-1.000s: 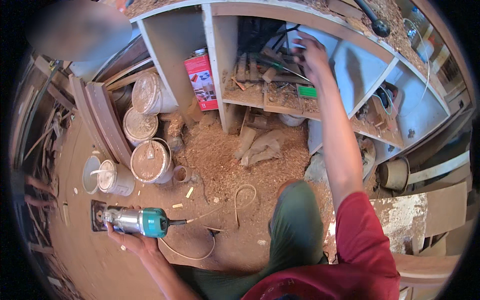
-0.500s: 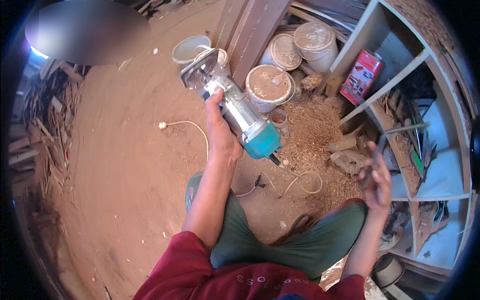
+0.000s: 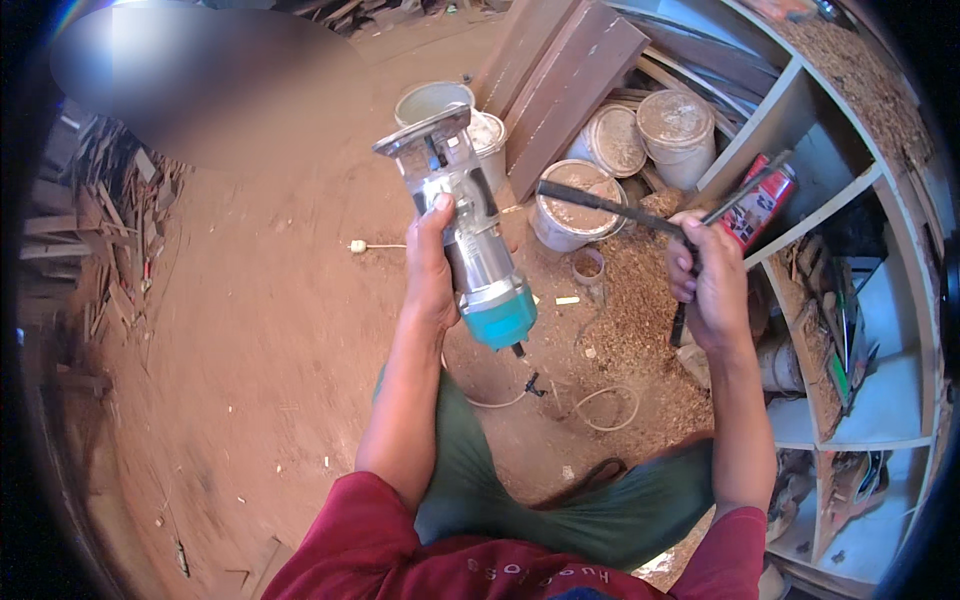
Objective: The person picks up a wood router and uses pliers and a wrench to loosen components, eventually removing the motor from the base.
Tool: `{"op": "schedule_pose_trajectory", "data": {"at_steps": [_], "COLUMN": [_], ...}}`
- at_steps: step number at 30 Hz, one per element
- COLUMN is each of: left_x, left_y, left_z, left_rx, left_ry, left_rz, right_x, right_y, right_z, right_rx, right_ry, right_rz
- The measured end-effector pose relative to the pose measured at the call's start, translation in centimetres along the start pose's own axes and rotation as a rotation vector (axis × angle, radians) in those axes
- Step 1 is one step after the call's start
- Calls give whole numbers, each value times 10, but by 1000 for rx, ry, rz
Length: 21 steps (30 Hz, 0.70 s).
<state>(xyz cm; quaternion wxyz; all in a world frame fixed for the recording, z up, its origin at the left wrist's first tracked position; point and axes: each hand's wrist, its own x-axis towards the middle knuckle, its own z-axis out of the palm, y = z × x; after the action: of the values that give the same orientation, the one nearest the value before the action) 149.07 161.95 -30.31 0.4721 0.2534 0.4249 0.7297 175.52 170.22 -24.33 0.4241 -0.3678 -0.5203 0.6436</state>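
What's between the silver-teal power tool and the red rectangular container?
In the head view, a dusty round white bucket, brown sawdust, and the right hand holding dark thin bars.

Dusty buckets (image 3: 676, 128) — brown boards (image 3: 582, 92) beside them, sawdust (image 3: 640, 320), wood scraps (image 3: 122, 240)

"How's the light?"
"Soft and fairly bright on the floor (image 3: 270, 350), with a whitish glow inside the blurred oval (image 3: 200, 85) at upper left."
"Any glare or shadow?"
"Glints on the metal body of the power tool (image 3: 482, 255); shadow in an upper compartment of the shelving (image 3: 890, 380)."
"And sharpness?"
"Fairly crisp mid-frame; straight edges bow toward the black rim."
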Motion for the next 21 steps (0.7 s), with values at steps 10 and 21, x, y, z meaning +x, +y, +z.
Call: {"op": "schedule_pose_trajectory", "data": {"at_steps": [10, 21], "left_x": [-2, 3], "left_y": [-16, -18], "left_z": [-1, 11], "left_rx": [123, -27], "left_ry": [-99, -86], "left_rz": [-36, -123], "right_x": [15, 25], "right_y": [34, 66], "right_z": [-34, -52], "right_rx": [165, -695], "right_ry": [-38, 92], "right_rz": [239, -473]}}
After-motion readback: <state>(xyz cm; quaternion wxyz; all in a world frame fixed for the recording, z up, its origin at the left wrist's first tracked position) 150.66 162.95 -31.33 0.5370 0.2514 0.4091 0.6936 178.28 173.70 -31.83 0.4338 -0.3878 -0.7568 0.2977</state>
